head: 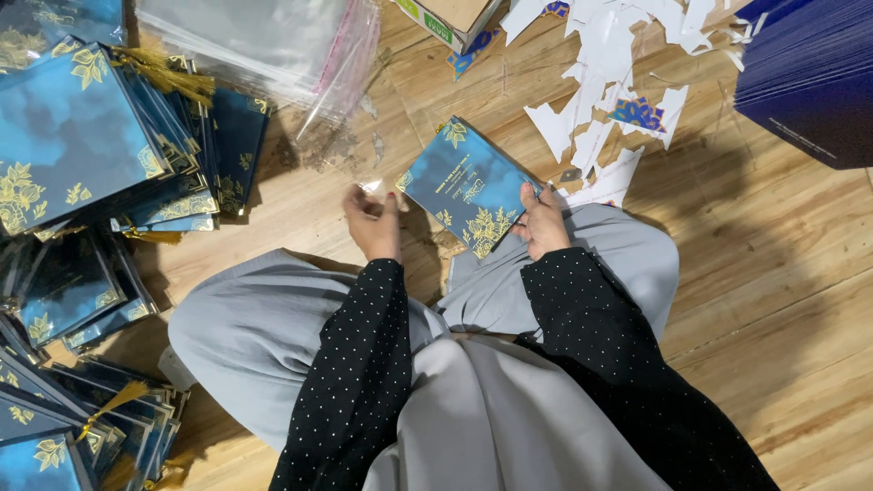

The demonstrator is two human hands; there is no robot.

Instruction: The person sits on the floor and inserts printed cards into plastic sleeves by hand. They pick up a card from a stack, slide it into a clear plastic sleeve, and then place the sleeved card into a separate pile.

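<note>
Stacks of blue cards (82, 136) are lying on the wooden floor (773, 273). One blue card (468, 186), likely light, stiff and slick, is resting on the knee, right hand (543, 223) pinching its lower edge. Left hand (373, 223) is pinching a clear sleeve (341, 150).

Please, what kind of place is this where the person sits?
Probably a home or small workshop for packing cards: the person sits on a wooden floor, with stacked blue cards, clear plastic sleeves and white paper scraps around.
</note>
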